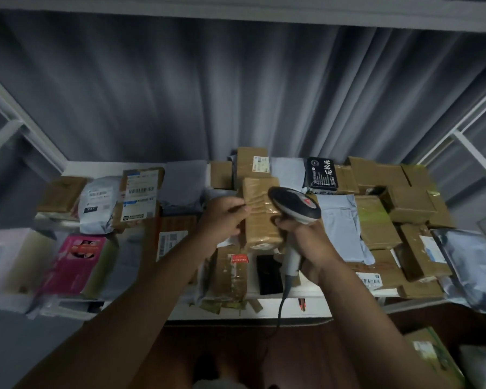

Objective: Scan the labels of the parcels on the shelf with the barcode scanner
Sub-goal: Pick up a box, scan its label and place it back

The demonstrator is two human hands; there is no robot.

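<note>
Above the shelf (306, 301), left hand (222, 220) grips tape-wrapped brown parcel (260, 217).

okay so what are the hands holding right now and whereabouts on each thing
Right hand grips the barcode scanner by its handle; left hand holds the taped brown parcel by its left edge.

Dim grey pleated curtain (208, 94) behind white metal racking (26, 130).

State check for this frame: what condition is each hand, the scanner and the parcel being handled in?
Left hand: grips the taped brown parcel.
Right hand: grips the scanner handle.
Barcode scanner: held, head over the parcel.
Taped brown parcel: sealed, no label showing on its visible faces.
</note>
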